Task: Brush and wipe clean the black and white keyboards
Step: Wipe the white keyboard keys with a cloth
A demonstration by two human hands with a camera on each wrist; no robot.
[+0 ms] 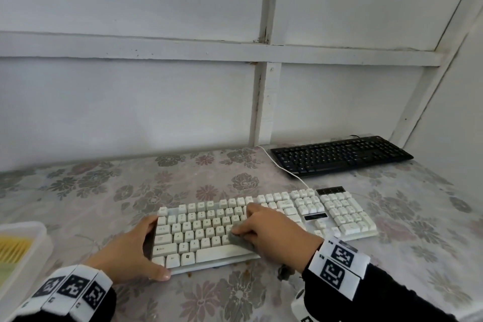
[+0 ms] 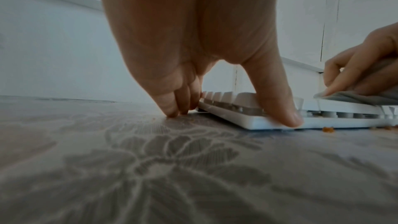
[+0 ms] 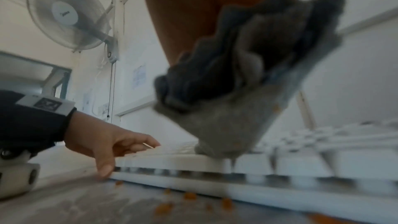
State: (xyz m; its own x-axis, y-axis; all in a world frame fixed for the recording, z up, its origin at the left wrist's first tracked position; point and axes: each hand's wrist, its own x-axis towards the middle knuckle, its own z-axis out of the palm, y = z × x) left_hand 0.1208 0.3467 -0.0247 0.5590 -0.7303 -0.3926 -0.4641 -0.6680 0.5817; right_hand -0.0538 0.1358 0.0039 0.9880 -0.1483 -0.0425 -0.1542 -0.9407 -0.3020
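Observation:
A white keyboard lies on the floral tablecloth in front of me. My left hand holds its left end: the thumb lies on the front corner and the other fingers reach down the left side. My right hand grips a grey cloth and presses it on the keys near the middle. In the right wrist view the bunched grey cloth touches the white keyboard just above the space bar. A black keyboard lies at the back right, by the wall.
Orange crumbs are scattered on the tablecloth along the white keyboard's front edge. A white tray with yellow things in it stands at the left edge. A white cable runs past the black keyboard. A wall fan hangs behind.

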